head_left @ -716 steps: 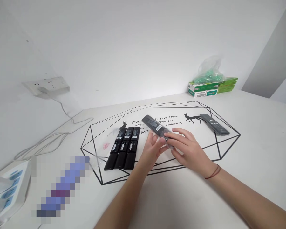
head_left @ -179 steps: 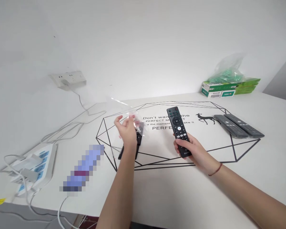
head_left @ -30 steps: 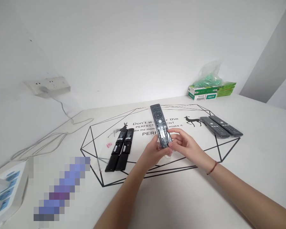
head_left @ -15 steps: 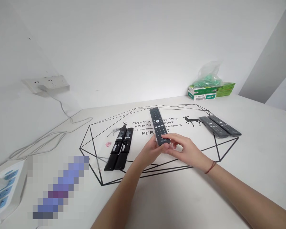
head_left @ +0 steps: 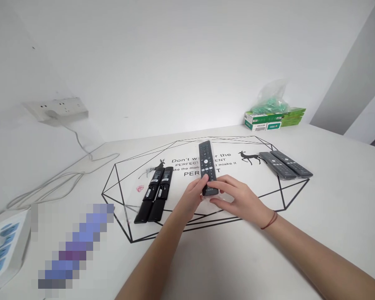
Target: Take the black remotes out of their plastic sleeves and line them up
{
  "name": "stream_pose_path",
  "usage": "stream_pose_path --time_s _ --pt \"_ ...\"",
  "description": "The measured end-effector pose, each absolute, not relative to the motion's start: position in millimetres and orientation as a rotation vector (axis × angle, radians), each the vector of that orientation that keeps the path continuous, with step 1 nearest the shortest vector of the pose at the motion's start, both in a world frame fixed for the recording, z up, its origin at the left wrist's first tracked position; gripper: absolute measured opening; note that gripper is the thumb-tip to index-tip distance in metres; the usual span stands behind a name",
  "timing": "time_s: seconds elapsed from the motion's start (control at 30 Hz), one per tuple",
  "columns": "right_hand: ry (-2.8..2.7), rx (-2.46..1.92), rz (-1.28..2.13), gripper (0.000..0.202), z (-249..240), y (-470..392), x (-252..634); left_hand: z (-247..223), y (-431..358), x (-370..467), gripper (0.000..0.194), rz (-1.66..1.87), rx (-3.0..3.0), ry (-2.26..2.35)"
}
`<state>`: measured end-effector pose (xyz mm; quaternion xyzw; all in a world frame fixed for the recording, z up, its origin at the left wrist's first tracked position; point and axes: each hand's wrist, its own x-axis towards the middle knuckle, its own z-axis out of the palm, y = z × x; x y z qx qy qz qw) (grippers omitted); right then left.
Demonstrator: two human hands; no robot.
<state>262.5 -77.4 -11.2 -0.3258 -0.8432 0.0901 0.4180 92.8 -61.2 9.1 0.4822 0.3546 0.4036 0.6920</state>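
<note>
A dark remote control [head_left: 207,156] in a clear plastic sleeve is held up over the middle of the table, button side toward me and slightly tilted. My left hand [head_left: 192,196] grips its lower left side, the thumb lying on the lower buttons and the other fingers hidden beneath. At the lower right edge, my right hand [head_left: 237,196] has its fingertips against the remote and the loose end of the sleeve. Two black remotes [head_left: 154,193] lie back side up on the left, battery compartments uncovered. On the right rest two sleeved remotes [head_left: 286,164], buttons up.
Small green-and-white boxes [head_left: 262,121] with a clear bag [head_left: 271,100] on top stand against the back wall. Grey cables [head_left: 59,183] run from a wall socket [head_left: 56,110] along the left side. A white power strip [head_left: 9,250] and a blurred-out item [head_left: 81,241] lie front left.
The remote has turned more upright and its lower end has dropped slightly. My left thumb has moved up onto its buttons, and my right fingers have shifted along the lower right edge.
</note>
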Motion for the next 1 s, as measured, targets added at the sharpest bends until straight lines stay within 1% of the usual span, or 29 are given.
stream_pose_path --time_s 0.07,0.17,0.27,0.33,0.47,0.6,0.7,0.83,0.9,0.97,1.0 --pt "-2.147 -0.842 0.171 0.035 -10.7 -76.8 263.6 7.5 -60.4 93.5 0.037 0.883 1.073 0.813" --pt "-2.159 -0.883 0.064 0.031 -9.8 -75.3 265.6 2.5 -59.9 96.1 0.037 0.869 1.088 0.816" --pt "-2.161 -0.931 0.004 0.035 -9.7 -73.7 267.2 -1.4 -60.8 98.0 0.039 0.865 1.108 0.799" --pt "-2.154 -0.963 -0.038 0.034 -10.7 -72.6 267.9 -1.6 -61.8 97.4 0.04 0.845 1.124 0.816" --pt "-2.134 -0.967 -0.174 0.032 -12.4 -71.2 268.8 2.9 -63.1 93.7 0.043 0.708 1.135 0.868" --pt "-2.121 -0.94 -0.167 0.035 -9.4 -71.9 269.8 5.2 -63.2 94.8 0.041 0.716 1.127 0.836" --pt "-2.095 -0.963 -0.027 0.038 -8.3 -71.5 270.7 1.7 -61.7 98.4 0.039 0.802 1.137 0.809" --pt "-1.903 -1.132 0.308 0.041 -12.5 -65.7 272.0 -4.7 -56.6 99.3 0.039 0.898 1.14 0.911" --pt "-1.724 -1.211 0.591 0.033 -13.5 -62.6 271.6 -5.9 -53.7 97.7 0.04 0.936 1.19 0.997" --pt "-1.518 -1.247 0.951 0.02 -11.6 -61.2 269.8 -5.6 -51.5 95.7 0.042 0.963 1.279 1.053" --pt "-1.431 -1.245 1.121 0.018 -9.8 -61.5 268.6 -5.1 -50.8 94.9 0.044 0.97 1.322 1.063"
